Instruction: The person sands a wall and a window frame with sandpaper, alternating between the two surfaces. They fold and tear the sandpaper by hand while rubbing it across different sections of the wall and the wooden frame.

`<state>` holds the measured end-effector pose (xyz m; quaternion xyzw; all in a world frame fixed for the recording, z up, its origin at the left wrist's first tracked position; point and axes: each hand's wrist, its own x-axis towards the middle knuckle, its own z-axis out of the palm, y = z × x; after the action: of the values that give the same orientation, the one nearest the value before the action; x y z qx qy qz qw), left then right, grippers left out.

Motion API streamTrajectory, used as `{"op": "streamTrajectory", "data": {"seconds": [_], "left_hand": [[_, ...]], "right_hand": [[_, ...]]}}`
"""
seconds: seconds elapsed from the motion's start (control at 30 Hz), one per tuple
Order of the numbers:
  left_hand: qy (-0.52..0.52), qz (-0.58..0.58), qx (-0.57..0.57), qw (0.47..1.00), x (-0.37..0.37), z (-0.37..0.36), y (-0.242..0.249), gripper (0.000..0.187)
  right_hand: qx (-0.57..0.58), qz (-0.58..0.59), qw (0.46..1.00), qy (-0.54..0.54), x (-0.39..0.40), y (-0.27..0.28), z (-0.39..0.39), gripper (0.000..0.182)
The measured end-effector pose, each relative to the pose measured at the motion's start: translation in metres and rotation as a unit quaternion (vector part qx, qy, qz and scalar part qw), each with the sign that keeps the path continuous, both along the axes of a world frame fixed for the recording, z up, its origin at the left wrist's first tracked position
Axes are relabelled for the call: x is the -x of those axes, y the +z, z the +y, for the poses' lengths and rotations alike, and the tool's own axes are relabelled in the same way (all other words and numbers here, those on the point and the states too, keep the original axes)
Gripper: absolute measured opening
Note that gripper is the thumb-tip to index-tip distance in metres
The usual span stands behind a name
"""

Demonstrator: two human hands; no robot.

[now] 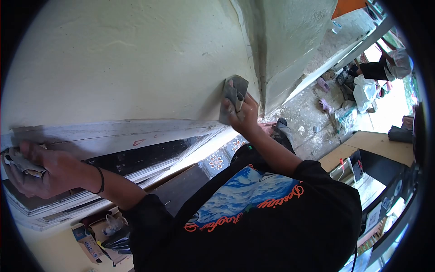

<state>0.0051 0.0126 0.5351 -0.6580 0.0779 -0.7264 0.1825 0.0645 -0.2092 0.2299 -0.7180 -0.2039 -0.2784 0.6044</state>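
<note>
My right hand (245, 114) is closed around a grey flat-bladed putty scraper (235, 88), with the blade lying against or very close to the pale wall (149, 63). A wall corner runs just to the right of it. At the far left, my left hand (47, 170) grips a crumpled, whitish, putty-smeared piece (22, 163); I cannot make out its kind. That hand is beside the white wooden frame (104, 135) along the wall's lower edge. A dark band circles my left wrist.
Patterned tiles (216, 161) show below the frame. A cardboard box (86, 242) with bags sits at the lower left. Shoes (323, 85) and plastic bags (364, 93) lie on the stained floor at the right, near a person (378, 70). A brown-topped cabinet (371, 147) stands to my right.
</note>
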Motion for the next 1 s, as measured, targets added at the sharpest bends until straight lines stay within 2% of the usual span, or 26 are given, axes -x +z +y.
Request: {"op": "streamTrajectory", "data": {"seconds": [0.03, 0.07, 0.17, 0.23, 0.27, 0.3, 0.37, 0.43, 0.5, 0.53, 0.57, 0.6, 0.63, 0.7, 0.73, 0.77, 0.83, 0.93, 0.97, 1.0], "left_hand": [[-0.009, -0.012, 0.005, 1.0, -0.001, 0.0, 0.0, 0.035], [-0.017, -0.02, 0.011, 1.0, -0.001, -0.001, -0.001, 0.035], [-0.001, -0.027, -0.013, 1.0, -0.001, -0.003, -0.001, 0.034], [0.035, -0.017, -0.054, 0.998, 0.006, 0.018, 0.006, 0.033], [0.073, -0.006, -0.09, 0.993, 0.008, 0.025, 0.006, 0.033], [0.072, -0.008, -0.088, 0.993, 0.007, 0.021, 0.004, 0.033], [-0.009, -0.025, -0.017, 1.0, 0.001, 0.009, 0.0, 0.03], [-0.012, -0.012, -0.024, 1.0, 0.001, 0.006, 0.0, 0.029], [-0.018, -0.011, -0.033, 0.999, -0.001, 0.002, 0.001, 0.028], [-0.029, -0.009, -0.023, 0.999, -0.002, -0.001, -0.002, 0.028], [-0.039, -0.009, -0.012, 0.999, -0.002, -0.003, -0.004, 0.027], [0.048, -0.009, -0.047, 0.998, 0.004, 0.009, -0.001, 0.034], [0.049, -0.007, -0.047, 0.998, 0.003, 0.007, -0.002, 0.034], [0.023, -0.02, -0.016, 0.999, -0.001, 0.001, -0.004, 0.031], [0.02, -0.019, -0.017, 0.999, -0.003, -0.001, -0.004, 0.031], [-0.007, -0.016, -0.021, 1.0, -0.004, -0.004, -0.002, 0.029], [-0.033, -0.009, -0.026, 0.999, -0.004, -0.01, -0.004, 0.027], [-0.071, -0.013, 0.008, 0.997, -0.008, -0.02, -0.007, 0.027], [-0.069, -0.013, 0.013, 0.997, -0.007, -0.019, -0.007, 0.027], [-0.067, -0.009, 0.017, 0.998, -0.006, -0.018, -0.007, 0.027]], "right_hand": [[-0.013, -0.034, 0.999, -0.025, 0.003, 0.012, 0.002, 0.018], [-0.035, -0.005, 0.999, -0.005, 0.003, 0.023, 0.006, 0.017], [-0.018, 0.014, 0.999, 0.026, 0.005, 0.014, 0.005, 0.019], [0.052, -0.002, 0.998, -0.028, 0.006, -0.015, -0.003, 0.022], [0.08, 0.038, 0.996, -0.018, 0.008, -0.032, -0.006, 0.023], [0.109, 0.081, 0.991, -0.008, 0.009, -0.027, -0.01, 0.024], [0.028, 0.03, 0.999, 0.001, 0.013, -0.016, 0.0, 0.008], [0.002, -0.053, 0.998, 0.024, 0.008, 0.033, 0.003, 0.006], [0.014, -0.066, 0.997, 0.036, 0.001, 0.027, 0.006, 0.005], [0.012, -0.067, 0.997, 0.031, 0.003, 0.006, 0.006, 0.005], [0.009, -0.004, 1.0, 0.017, 0.007, -0.028, 0.006, 0.007], [0.008, 0.058, 0.998, 0.007, 0.009, -0.048, 0.005, 0.008], [0.008, 0.06, 0.998, 0.008, 0.015, -0.05, 0.007, 0.008], [-0.024, 0.158, 0.987, -0.001, 0.028, -0.051, 0.014, 0.009], [-0.034, 0.149, 0.987, 0.058, 0.024, -0.03, 0.016, 0.01], [-0.035, -0.002, 0.999, 0.029, 0.022, -0.008, 0.018, 0.009], [-0.034, -0.015, 0.997, 0.065, 0.014, 0.027, 0.019, 0.01], [-0.021, 0.035, 0.998, 0.043, 0.013, -0.023, 0.017, 0.01], [0.022, 0.067, 0.997, 0.033, 0.015, -0.053, 0.015, 0.012], [0.009, 0.066, 0.997, 0.038, 0.017, -0.055, 0.01, 0.011]]}}
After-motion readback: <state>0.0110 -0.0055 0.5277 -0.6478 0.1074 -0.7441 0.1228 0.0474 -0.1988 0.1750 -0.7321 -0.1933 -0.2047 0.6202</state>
